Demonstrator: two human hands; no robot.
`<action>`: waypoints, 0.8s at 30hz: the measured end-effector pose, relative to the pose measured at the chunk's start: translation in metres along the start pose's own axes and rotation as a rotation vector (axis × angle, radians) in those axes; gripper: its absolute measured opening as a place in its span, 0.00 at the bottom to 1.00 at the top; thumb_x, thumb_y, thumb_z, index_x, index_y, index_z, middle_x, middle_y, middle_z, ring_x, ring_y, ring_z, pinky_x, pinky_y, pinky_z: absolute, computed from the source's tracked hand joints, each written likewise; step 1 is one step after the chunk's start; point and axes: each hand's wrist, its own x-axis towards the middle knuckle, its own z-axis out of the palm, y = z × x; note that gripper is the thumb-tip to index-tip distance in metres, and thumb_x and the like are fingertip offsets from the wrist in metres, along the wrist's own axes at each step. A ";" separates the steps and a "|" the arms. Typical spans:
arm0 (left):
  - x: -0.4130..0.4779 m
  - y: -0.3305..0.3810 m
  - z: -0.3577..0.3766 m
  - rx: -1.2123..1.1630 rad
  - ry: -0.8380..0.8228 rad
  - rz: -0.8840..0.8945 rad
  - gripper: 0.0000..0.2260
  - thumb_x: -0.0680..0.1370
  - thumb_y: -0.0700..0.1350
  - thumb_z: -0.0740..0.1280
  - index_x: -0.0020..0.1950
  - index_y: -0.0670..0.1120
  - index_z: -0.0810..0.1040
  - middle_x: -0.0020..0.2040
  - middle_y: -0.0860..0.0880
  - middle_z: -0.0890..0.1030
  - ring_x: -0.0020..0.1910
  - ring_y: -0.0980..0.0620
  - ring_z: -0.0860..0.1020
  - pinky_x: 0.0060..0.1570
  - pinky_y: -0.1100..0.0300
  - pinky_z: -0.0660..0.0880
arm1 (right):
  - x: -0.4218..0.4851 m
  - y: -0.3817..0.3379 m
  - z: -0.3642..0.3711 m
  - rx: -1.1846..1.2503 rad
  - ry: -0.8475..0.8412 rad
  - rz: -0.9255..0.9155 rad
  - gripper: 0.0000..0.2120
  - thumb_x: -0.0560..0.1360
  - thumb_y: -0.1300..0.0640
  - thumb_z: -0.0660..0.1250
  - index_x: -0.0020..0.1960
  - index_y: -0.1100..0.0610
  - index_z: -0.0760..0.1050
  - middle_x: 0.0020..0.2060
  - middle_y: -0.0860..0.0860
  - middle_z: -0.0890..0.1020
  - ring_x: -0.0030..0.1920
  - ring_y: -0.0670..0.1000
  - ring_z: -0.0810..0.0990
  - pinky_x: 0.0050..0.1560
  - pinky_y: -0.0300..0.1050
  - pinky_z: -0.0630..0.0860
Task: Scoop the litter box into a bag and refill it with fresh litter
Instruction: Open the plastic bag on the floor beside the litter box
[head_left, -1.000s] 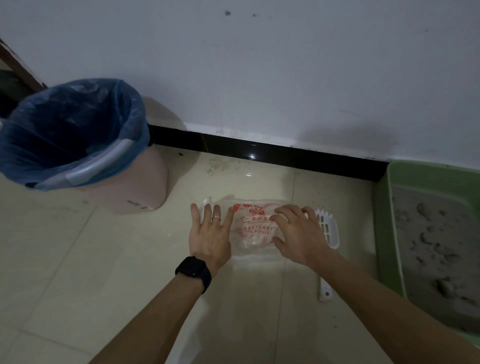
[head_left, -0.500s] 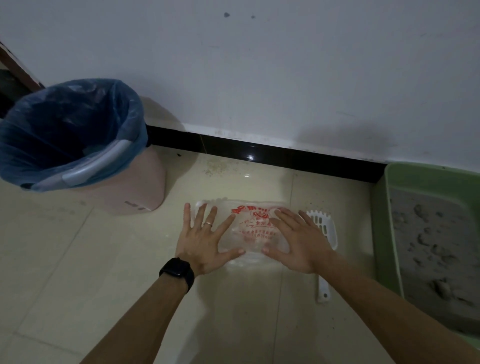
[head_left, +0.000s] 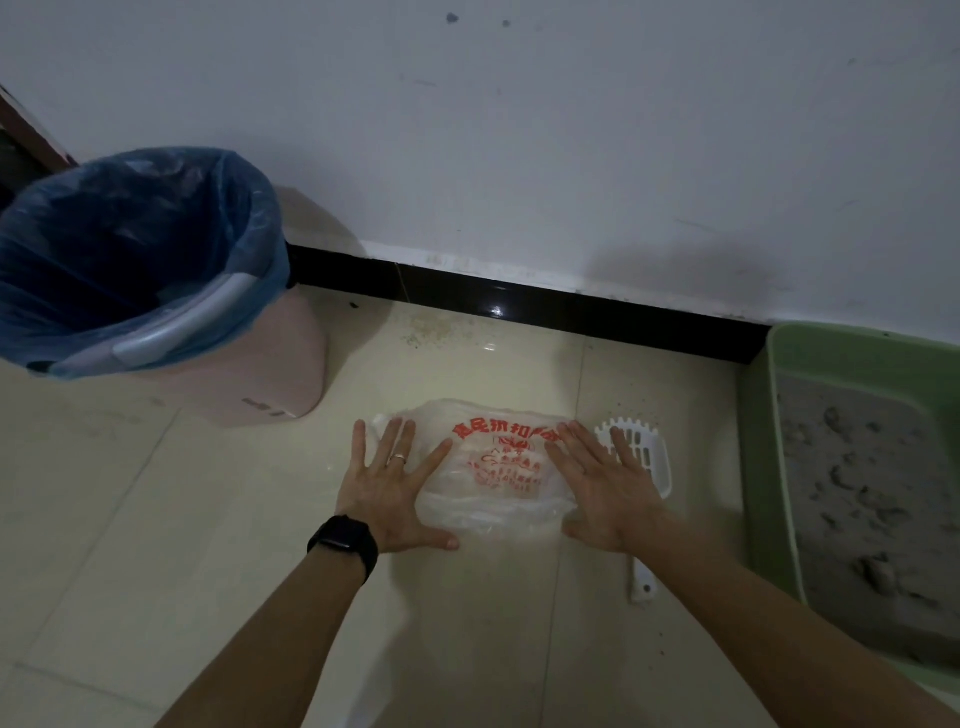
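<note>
Head view shows the left hand (head_left: 390, 491) and right hand (head_left: 608, 488), fingers spread flat, pressing the thin clear plastic bag with red print (head_left: 493, 475) on the tiled floor (head_left: 156, 519). Just beside the bag lies the white slotted plastic scoop (head_left: 649, 457), and the green plastic litter box (head_left: 763, 467) stands at the right edge of the floor.

A pink bin (head_left: 249, 384) stood at the left on the pale tiled floor (head_left: 156, 519), close to the wall (head_left: 519, 156), with a blue liner (head_left: 130, 244) folded over its rim and a grey handle (head_left: 182, 322) at its near edge. A glossy black skirting (head_left: 571, 312) ran along the foot of the white wall, which bore dark specks (head_left: 452, 18) high up. A brown frame (head_left: 31, 130) showed at far left.
</note>
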 end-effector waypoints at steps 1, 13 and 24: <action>-0.001 -0.001 -0.004 0.014 0.030 0.003 0.53 0.60 0.85 0.45 0.76 0.60 0.28 0.80 0.43 0.38 0.77 0.41 0.32 0.66 0.31 0.26 | 0.000 -0.001 -0.002 0.020 0.042 -0.025 0.46 0.74 0.40 0.62 0.80 0.53 0.38 0.79 0.53 0.39 0.75 0.50 0.30 0.73 0.59 0.30; -0.030 0.033 -0.015 0.216 0.040 0.338 0.25 0.81 0.50 0.62 0.77 0.49 0.62 0.81 0.43 0.47 0.79 0.39 0.40 0.71 0.38 0.30 | -0.028 -0.013 -0.004 -0.015 0.091 -0.213 0.32 0.62 0.45 0.71 0.67 0.45 0.74 0.72 0.57 0.70 0.75 0.58 0.64 0.73 0.59 0.50; -0.029 0.037 -0.024 -0.019 -0.011 0.301 0.42 0.72 0.73 0.59 0.79 0.54 0.52 0.81 0.47 0.53 0.79 0.42 0.48 0.76 0.42 0.39 | -0.035 -0.018 -0.017 0.003 0.118 -0.209 0.35 0.69 0.44 0.64 0.76 0.46 0.62 0.78 0.55 0.57 0.79 0.56 0.49 0.74 0.56 0.36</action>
